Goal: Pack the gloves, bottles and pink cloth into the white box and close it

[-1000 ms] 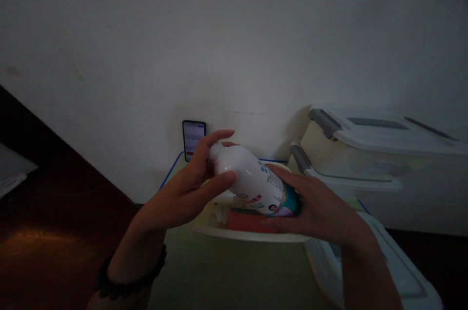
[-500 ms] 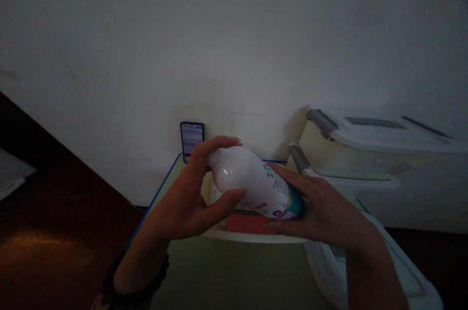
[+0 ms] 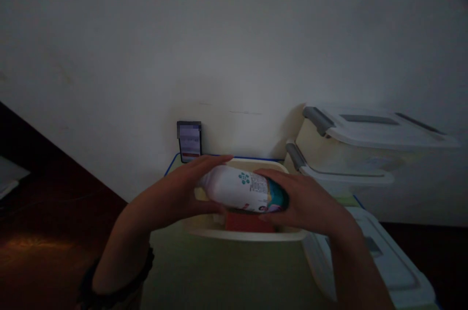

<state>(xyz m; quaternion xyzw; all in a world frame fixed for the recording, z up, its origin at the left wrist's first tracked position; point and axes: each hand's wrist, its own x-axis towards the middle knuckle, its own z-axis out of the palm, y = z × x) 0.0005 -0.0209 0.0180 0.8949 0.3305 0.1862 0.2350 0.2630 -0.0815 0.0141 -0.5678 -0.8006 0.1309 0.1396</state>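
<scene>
A white bottle [image 3: 234, 187] with a teal end and printed label lies sideways between my hands, above a cream bin [image 3: 252, 236]. My left hand [image 3: 183, 190] grips its narrow end, thumb below and fingers over the top. Wrapped round the teal end is my right hand [image 3: 302, 198]. Beneath the bottle, a red item [image 3: 248, 222] shows inside the bin; the rest of the contents is mostly covered by the bottle and hands.
A phone [image 3: 190, 142] leans on the wall at the back of the green table [image 3: 219, 271]. Lidded storage boxes [image 3: 351, 154] are stacked at the right. A loose white lid [image 3: 387, 261] lies at the table's right side.
Both hands have lowered the bottle toward the bin and turned it more level. More of the bin's rim shows around it now.
</scene>
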